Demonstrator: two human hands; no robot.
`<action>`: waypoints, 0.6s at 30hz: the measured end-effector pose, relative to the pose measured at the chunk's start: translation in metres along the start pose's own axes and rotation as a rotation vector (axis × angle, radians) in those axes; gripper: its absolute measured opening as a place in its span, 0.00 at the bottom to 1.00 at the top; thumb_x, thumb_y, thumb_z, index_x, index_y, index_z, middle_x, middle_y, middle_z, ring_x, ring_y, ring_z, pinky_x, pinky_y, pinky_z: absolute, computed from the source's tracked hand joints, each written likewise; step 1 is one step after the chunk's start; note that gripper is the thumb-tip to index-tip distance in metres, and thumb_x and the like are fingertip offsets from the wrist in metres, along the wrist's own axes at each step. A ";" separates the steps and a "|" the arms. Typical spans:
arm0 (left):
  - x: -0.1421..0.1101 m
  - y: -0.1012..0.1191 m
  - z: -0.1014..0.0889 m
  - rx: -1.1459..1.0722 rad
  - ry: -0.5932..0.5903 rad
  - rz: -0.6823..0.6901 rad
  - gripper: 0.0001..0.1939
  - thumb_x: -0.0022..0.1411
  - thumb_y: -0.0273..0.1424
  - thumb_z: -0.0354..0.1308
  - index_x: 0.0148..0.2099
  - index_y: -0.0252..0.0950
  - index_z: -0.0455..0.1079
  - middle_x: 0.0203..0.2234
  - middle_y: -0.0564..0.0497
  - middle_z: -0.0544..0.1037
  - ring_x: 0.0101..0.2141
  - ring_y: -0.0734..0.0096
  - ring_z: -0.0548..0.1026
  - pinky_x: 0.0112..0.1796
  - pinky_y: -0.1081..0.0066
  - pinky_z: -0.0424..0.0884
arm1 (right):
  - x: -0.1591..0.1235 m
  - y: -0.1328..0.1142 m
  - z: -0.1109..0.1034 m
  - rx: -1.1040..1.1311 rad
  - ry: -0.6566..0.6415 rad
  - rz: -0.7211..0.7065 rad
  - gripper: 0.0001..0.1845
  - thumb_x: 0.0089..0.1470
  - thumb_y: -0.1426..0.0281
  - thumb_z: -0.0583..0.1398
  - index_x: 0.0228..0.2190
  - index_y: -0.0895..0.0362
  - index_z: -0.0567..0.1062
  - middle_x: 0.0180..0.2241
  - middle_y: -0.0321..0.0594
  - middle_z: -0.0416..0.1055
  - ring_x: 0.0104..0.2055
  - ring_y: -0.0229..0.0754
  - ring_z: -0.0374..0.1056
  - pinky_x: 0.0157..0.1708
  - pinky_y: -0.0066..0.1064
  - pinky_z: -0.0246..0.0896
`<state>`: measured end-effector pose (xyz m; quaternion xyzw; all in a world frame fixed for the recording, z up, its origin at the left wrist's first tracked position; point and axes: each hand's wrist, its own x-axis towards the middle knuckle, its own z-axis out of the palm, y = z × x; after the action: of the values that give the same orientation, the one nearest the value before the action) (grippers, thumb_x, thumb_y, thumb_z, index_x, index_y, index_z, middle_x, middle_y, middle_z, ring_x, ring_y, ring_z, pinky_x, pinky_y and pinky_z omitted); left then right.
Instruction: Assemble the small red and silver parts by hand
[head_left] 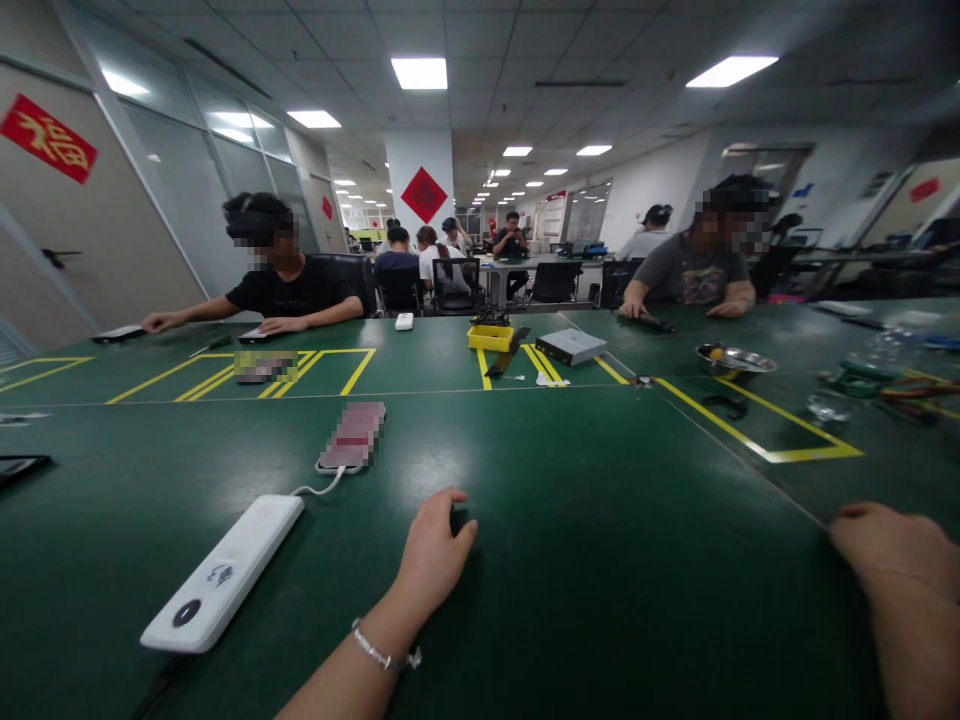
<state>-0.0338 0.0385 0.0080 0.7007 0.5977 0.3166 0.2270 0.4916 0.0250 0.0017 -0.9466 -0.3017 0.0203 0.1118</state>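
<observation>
My left hand point(435, 540) rests on the green table point(637, 560), with a gap between thumb and fingers and nothing held. A silvery bracelet point(371, 645) circles that wrist. At the right edge my right hand point(892, 545) is over the table, blurred, its fingers mostly turned out of sight; whether it holds anything does not show. Left of my left hand lies a long white power bank point(229, 570). Its white cable point(326, 488) runs to a phone with a pixelated screen point(356, 437).
Two people with head-worn devices sit across the table. Beyond the yellow tape lines are a yellow box point(490, 337), a grey box point(571, 346), a metal bowl point(750, 363) and a clear plastic bottle point(874, 360). A dark-edged device point(22, 467) lies at the left edge.
</observation>
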 end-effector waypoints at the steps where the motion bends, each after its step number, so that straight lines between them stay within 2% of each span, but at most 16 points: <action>1: 0.000 0.000 0.000 0.001 -0.001 0.001 0.15 0.52 0.31 0.52 0.44 0.36 0.64 0.40 0.47 0.70 0.43 0.64 0.67 0.45 0.65 0.61 | 0.005 0.006 0.003 0.015 -0.026 0.033 0.26 0.36 0.66 0.51 0.41 0.54 0.70 0.44 0.54 0.58 0.42 0.64 0.58 0.23 0.41 0.51; 7: -0.001 0.002 -0.001 0.032 -0.024 0.026 0.13 0.52 0.30 0.52 0.42 0.37 0.64 0.38 0.48 0.71 0.42 0.64 0.67 0.44 0.65 0.61 | 0.009 0.015 0.008 0.153 -0.031 0.103 0.25 0.35 0.61 0.53 0.39 0.51 0.70 0.45 0.52 0.56 0.44 0.68 0.55 0.23 0.43 0.52; 11: -0.002 0.006 -0.004 0.049 -0.050 0.025 0.14 0.53 0.31 0.51 0.43 0.37 0.64 0.39 0.47 0.70 0.43 0.64 0.67 0.44 0.65 0.61 | -0.008 -0.002 0.001 0.126 0.133 0.097 0.30 0.34 0.55 0.54 0.41 0.54 0.69 0.47 0.57 0.53 0.44 0.71 0.52 0.26 0.49 0.51; 14: -0.003 0.006 -0.004 0.058 -0.056 0.044 0.14 0.53 0.31 0.50 0.43 0.37 0.64 0.40 0.48 0.70 0.43 0.63 0.67 0.45 0.64 0.61 | -0.038 -0.043 -0.007 0.018 0.283 -0.083 0.29 0.39 0.55 0.53 0.41 0.58 0.70 0.46 0.62 0.54 0.46 0.70 0.50 0.31 0.51 0.50; 16: -0.003 0.006 -0.003 0.064 -0.052 0.081 0.14 0.53 0.30 0.50 0.44 0.37 0.64 0.40 0.48 0.71 0.44 0.63 0.67 0.45 0.62 0.61 | -0.070 -0.082 -0.010 -0.033 0.345 -0.306 0.26 0.42 0.58 0.52 0.40 0.62 0.70 0.43 0.62 0.56 0.47 0.66 0.52 0.33 0.49 0.51; 18: -0.002 0.005 -0.002 0.070 -0.055 0.117 0.14 0.53 0.29 0.51 0.44 0.38 0.65 0.42 0.48 0.70 0.45 0.63 0.66 0.46 0.61 0.61 | -0.110 -0.122 -0.009 -0.021 0.333 -0.597 0.24 0.45 0.62 0.51 0.40 0.64 0.70 0.41 0.59 0.59 0.46 0.59 0.55 0.37 0.46 0.53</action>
<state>-0.0316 0.0351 0.0122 0.7503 0.5600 0.2888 0.1998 0.3333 0.0571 0.0345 -0.8078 -0.5434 -0.1713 0.1510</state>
